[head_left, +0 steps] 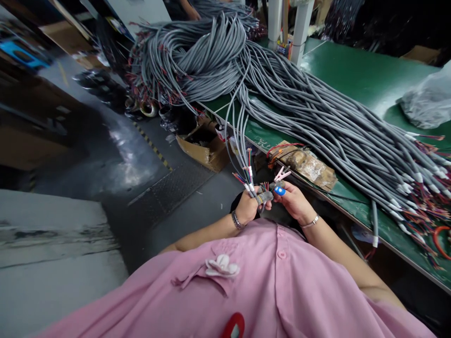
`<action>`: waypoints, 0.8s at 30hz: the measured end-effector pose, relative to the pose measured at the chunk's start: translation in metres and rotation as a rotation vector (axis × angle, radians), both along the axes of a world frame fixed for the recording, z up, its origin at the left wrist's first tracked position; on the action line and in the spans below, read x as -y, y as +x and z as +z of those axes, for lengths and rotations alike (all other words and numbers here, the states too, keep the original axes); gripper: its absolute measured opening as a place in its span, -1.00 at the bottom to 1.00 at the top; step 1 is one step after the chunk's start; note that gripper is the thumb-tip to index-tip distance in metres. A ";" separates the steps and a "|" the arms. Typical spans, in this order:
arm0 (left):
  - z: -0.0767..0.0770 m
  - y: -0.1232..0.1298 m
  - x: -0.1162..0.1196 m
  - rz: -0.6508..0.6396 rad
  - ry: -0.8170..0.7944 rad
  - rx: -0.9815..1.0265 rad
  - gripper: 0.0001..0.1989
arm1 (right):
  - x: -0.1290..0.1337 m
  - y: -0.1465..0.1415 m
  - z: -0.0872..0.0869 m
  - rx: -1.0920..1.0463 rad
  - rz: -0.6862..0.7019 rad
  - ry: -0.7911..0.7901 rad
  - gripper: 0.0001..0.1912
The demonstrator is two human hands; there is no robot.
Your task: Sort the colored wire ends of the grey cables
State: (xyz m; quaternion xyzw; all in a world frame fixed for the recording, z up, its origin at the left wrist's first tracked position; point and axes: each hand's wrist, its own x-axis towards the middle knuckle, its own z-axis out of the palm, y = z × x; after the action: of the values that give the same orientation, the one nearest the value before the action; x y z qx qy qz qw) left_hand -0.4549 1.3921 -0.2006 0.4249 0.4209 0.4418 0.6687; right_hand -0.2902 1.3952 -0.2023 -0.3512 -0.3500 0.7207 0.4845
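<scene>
My left hand is closed around several grey cables whose ends stick out past my fingers. Those ends carry white bands and thin coloured wires in red, blue and black. A dark grey strip lies across the bundle between my hands. The thumb and fingers of my right hand pinch together at the strip's far side, and something blue covers the thumb tip. Just above these fingers sits a pink clothespin; what grips it is hard to see.
A long heap of grey cables covers much of the green table, coiled at its left end. A taped brown bundle lies at the near edge. A cardboard box stands below. Another person's hand shows at the back.
</scene>
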 end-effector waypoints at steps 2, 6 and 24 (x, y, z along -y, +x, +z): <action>-0.001 -0.001 0.000 -0.018 -0.006 -0.007 -0.65 | 0.000 -0.001 -0.002 0.009 -0.015 0.009 -0.81; -0.002 -0.004 0.000 -0.040 0.010 -0.014 -0.64 | -0.001 -0.002 -0.006 0.034 -0.011 0.012 -0.82; -0.002 -0.007 -0.002 -0.098 -0.012 0.039 -0.67 | 0.003 -0.013 -0.002 -0.126 0.066 -0.003 -0.77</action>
State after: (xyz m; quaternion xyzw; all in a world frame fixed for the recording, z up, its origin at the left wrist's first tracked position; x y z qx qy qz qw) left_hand -0.4622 1.3944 -0.2022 0.4323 0.3889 0.4143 0.7002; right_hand -0.3031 1.3926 -0.2044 -0.2942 -0.3289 0.7577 0.4808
